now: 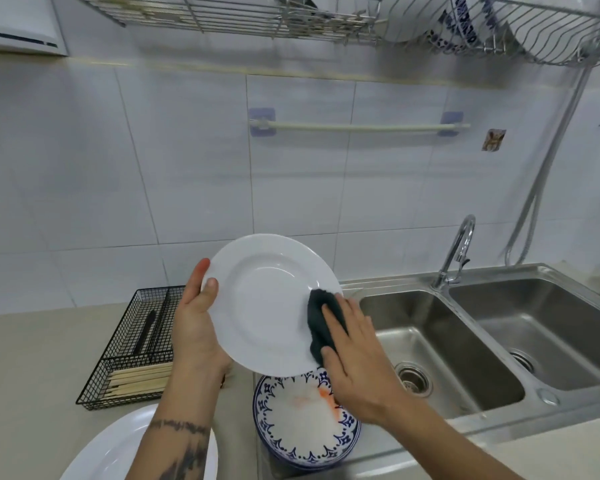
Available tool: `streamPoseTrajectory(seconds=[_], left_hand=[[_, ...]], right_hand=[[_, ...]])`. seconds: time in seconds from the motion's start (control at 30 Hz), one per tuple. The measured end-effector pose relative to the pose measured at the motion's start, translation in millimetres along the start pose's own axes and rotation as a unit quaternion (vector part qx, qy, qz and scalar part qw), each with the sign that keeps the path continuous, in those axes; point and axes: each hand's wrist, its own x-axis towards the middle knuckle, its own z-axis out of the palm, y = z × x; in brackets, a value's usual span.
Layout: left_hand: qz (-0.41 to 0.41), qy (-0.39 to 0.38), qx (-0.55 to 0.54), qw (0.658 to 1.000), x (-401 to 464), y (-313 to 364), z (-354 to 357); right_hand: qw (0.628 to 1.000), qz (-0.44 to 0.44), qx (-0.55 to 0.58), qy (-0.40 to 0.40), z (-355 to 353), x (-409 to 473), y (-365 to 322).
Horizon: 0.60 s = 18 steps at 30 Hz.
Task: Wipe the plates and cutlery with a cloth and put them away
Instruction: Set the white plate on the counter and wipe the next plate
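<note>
Your left hand grips the tilted white plate by its rim. Your right hand presses the dark cloth flat-fingered against its face.

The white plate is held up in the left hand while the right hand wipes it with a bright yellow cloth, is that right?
Not quite: the cloth is dark, blackish green, not bright yellow. The head view shows it under the right hand, pressed against the white plate, which the left hand holds up by its rim.
</note>
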Motion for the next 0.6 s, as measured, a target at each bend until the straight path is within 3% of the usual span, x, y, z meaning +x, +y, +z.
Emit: streamPoseTrajectory(seconds=[0.17, 0.33, 0.43, 0.5, 0.53, 0.6], left_hand=[[-0.030, 0.063, -0.053, 0.996, -1, -12, 9], [-0.080, 0.134, -0.051, 0.986, -5, -29, 12], [-0.102, 0.081, 0.029, 0.991, -13, -33, 2], [-0.063, 0.015, 0.169, 0.983, -20, -34, -13], [0.004, -0.031, 0.289, 0.957, -24, -34, -22], [0.185, -0.121, 0.502, 0.836, -29, -32, -32]], right_hand=[[0.987, -0.127, -0.018, 0.096, 6, -12, -34], [0.969, -0.157, -0.039, 0.185, 7, 5, -28], [0.966, -0.145, -0.034, 0.211, -7, 18, -13], [0.971, -0.138, -0.002, 0.193, -27, 25, -5], [0.974, -0.135, 0.021, 0.178, -38, 27, -1], [0.980, -0.119, 0.085, 0.133, -59, 30, 2]])
